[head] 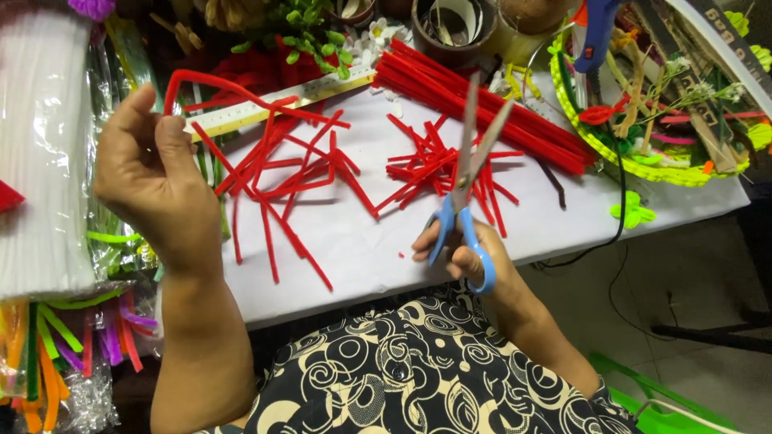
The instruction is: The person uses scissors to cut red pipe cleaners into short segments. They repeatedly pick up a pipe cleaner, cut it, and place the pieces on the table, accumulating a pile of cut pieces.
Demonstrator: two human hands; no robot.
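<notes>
— Left hand [153, 181]?
— Fingers pinching a bent red pipe cleaner [211, 84], up at ten o'clock over the desk [362, 241].
— Right hand [466, 253]?
— Fingers through blue-handled scissors [470, 173], blades parted, pointing to twelve.
— Beyond?
— Cut red pieces [301, 173] strewn between, uncut bundle [482, 104] at one. Yellow-green basket [619, 165] at two, packed with stems and a glue gun [595, 32]. Clear bag [40, 145] of white stems at nine.

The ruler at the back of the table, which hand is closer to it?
Left. The left hand is raised just beside the ruler's near end; the right hand, holding scissors, is at the table's front edge.
</notes>
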